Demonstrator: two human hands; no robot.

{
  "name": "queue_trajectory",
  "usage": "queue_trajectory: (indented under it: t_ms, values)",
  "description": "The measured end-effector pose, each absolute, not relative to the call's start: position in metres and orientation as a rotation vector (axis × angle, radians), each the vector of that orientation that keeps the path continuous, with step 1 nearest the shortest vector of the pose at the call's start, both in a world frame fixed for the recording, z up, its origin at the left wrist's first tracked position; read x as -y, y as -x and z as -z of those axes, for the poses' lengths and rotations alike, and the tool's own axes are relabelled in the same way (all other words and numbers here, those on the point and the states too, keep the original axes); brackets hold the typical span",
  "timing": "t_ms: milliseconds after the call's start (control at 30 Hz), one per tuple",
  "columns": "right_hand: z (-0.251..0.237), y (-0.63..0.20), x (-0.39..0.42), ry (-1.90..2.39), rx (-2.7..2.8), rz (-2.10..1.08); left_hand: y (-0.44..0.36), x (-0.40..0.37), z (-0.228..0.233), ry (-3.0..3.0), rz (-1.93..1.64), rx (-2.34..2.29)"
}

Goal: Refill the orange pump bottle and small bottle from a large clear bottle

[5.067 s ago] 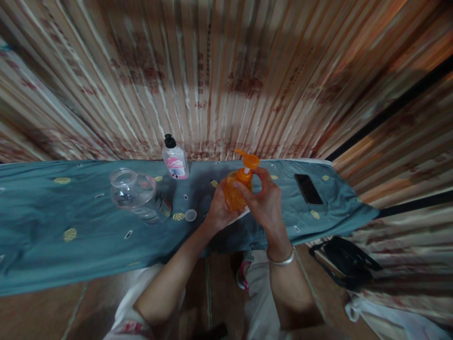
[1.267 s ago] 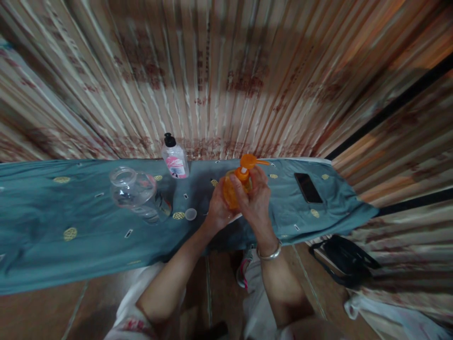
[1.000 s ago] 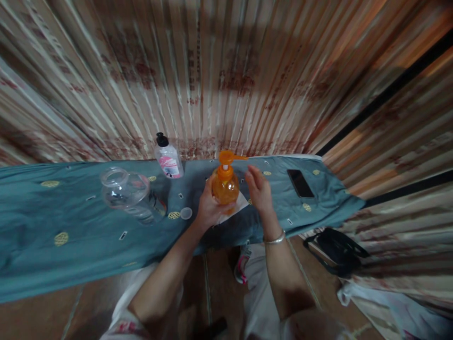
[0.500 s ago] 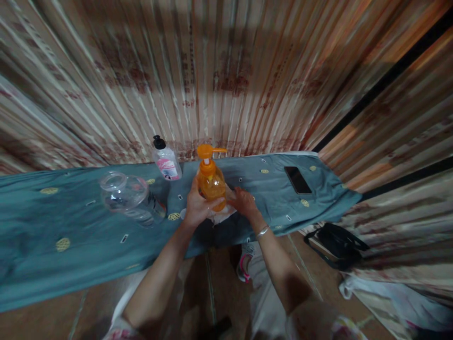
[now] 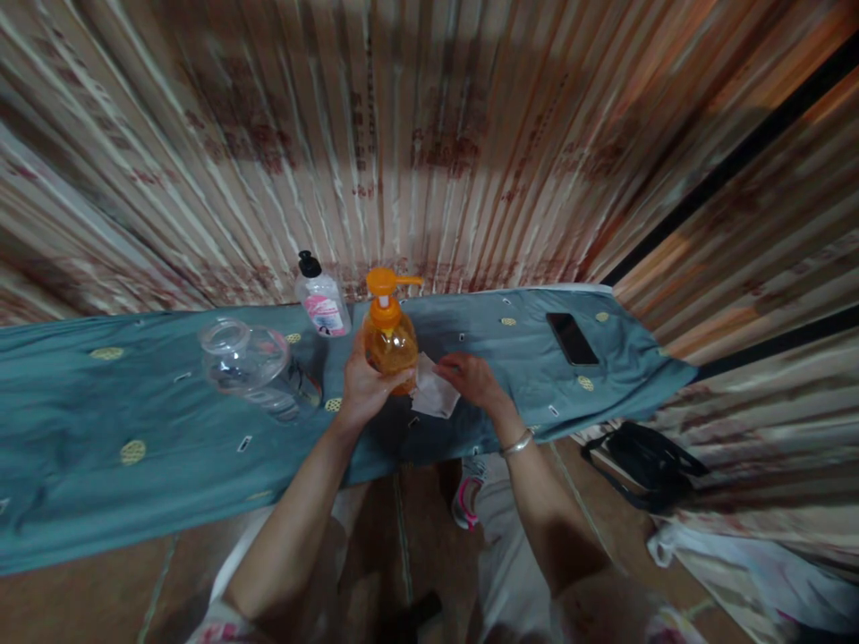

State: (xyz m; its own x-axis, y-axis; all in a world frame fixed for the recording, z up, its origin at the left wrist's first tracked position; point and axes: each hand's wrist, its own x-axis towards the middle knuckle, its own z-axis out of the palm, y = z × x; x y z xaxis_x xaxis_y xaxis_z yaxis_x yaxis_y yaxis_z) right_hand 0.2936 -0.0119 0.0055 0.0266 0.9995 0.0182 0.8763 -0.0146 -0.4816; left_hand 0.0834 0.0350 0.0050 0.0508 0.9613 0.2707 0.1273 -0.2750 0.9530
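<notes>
An orange pump bottle (image 5: 390,340) stands upright in the middle of the cloth-covered table, its spout pointing right. My left hand (image 5: 368,385) is wrapped round its lower left side. Just right of the bottle, my right hand (image 5: 468,377) pinches the upper edge of a white tissue (image 5: 435,390), which hangs between the hand and the bottle's base. Behind and left is a clear bottle with a black cap and pink label (image 5: 325,309). A large clear plastic jar (image 5: 251,362) is further left.
A black phone (image 5: 572,339) lies on the right part of the table, whose teal patterned cloth (image 5: 181,429) hangs over the front edge. Pleated curtains (image 5: 443,161) rise directly behind it. On the floor at right sits a black bag (image 5: 641,461).
My right hand has drawn away from the orange bottle to the right, and the tissue now shows spread beside it. My left hand keeps its hold on the bottle.
</notes>
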Motion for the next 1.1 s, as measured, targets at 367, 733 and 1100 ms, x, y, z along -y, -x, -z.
queue_trajectory:
  t_ms: [367,733,1100]
  values:
    - [0.001,-0.305,0.002,2.094,1.643,-0.331,-0.099,-0.027,-0.009,-1.560,-1.312,-1.088]
    - [-0.062,-0.256,-0.007,1.008,1.017,-0.936,-0.115,-0.021,-0.009,-1.524,-1.209,-0.933]
    - [-0.037,-0.225,0.067,1.433,1.591,-0.113,-0.125,-0.022,-0.005,-1.488,-1.281,-0.875]
